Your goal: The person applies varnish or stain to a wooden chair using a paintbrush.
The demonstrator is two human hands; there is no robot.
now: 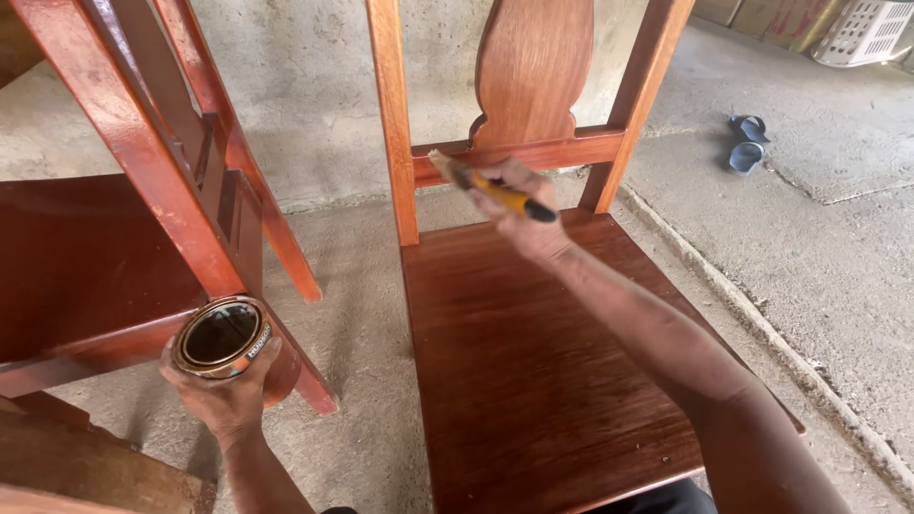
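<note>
The right hand (519,195) had its fingers clenched around a yellow-handled paintbrush (490,186), the bristle end touching the lower cross rail (562,152) of the reddish-brown wooden chair (533,362) — just above the seat, left of the carved back splat (533,67). The left hand (224,395) gripped an open round tin (224,335) of dark liquid from below (fingers wrapped around its side), held low beside a second glossy red-brown chair (95,257) tilted at the left. Well apart on the concrete floor (819,257) lay a pair of blue sandals (747,143) — and a white basket (866,33) in the far corner.
</note>
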